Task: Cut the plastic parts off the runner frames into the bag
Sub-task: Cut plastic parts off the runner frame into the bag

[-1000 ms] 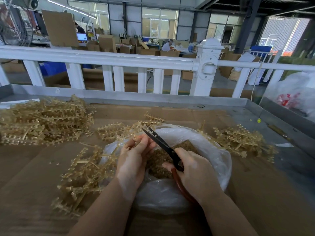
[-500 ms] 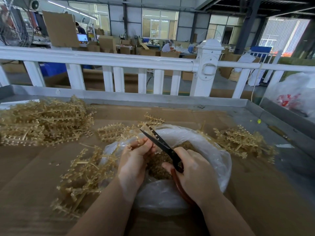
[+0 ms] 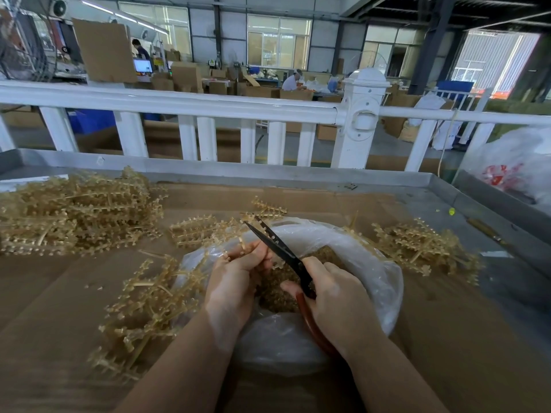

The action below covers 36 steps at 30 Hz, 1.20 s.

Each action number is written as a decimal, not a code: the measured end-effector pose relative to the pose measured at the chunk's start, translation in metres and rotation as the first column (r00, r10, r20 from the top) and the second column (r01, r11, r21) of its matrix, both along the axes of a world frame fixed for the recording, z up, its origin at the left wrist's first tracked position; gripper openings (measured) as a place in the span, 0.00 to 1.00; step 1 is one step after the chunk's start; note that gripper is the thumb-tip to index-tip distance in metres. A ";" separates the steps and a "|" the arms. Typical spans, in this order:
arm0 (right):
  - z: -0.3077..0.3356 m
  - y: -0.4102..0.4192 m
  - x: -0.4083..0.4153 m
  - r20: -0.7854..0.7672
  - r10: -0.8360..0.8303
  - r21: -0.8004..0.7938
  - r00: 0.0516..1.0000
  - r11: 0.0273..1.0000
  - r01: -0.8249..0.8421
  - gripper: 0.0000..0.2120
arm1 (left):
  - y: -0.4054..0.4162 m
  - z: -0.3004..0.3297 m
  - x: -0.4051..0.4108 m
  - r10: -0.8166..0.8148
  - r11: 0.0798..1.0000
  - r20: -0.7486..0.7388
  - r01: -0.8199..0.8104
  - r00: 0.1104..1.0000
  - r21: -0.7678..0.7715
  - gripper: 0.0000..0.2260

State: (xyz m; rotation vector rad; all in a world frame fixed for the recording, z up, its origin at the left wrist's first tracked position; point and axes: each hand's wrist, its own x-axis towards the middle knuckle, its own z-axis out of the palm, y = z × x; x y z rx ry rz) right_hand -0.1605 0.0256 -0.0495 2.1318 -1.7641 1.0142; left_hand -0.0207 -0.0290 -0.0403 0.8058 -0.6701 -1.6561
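Left hand (image 3: 235, 281) pinches a thin amber runner frame (image 3: 243, 245) over the translucent, crinkled plastic bag (image 3: 366, 263) of granular cut parts (image 3: 277, 296); right hand (image 3: 337, 305) grips dark-bladed, red-handled scissors (image 3: 280, 251). Spiky frame heaps (image 3: 74, 213) litter the cardboard-lined surface (image 3: 44, 293).

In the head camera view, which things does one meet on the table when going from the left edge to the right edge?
Big heap of runner frames → left hand → scissors → right hand → smaller frame pile → metal table rim.
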 end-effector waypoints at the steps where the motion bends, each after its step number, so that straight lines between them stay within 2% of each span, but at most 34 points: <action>1: 0.000 0.000 0.000 -0.003 -0.003 0.000 1.000 1.000 0.003 0.15 | 0.000 0.000 0.000 0.000 1.000 -0.002 0.000 1.000 0.001 0.02; 18: -0.003 0.000 -0.003 0.028 -0.018 0.007 0.999 1.000 0.018 0.16 | 0.001 0.000 -0.001 0.021 0.999 -0.015 -0.021 1.000 0.029 0.03; 25: -0.004 0.001 -0.001 0.056 -0.032 0.010 0.998 0.999 0.031 0.19 | 0.003 0.000 -0.002 0.046 0.998 0.022 -0.047 0.999 0.031 0.15; 30: -0.004 0.001 -0.001 0.051 -0.039 0.011 0.998 0.999 0.038 0.18 | 0.005 0.002 -0.001 0.048 0.998 0.070 -0.050 0.996 0.024 0.10; 33: -0.005 0.000 -0.001 0.037 -0.049 -0.013 0.998 0.999 0.049 0.15 | 0.006 0.004 -0.002 0.033 0.999 0.062 -0.035 0.998 0.028 0.03; 36: -0.006 -0.002 -0.001 0.011 -0.051 -0.043 0.999 0.998 0.052 0.13 | 0.007 0.004 -0.001 0.014 1.000 0.041 -0.015 0.999 0.024 0.06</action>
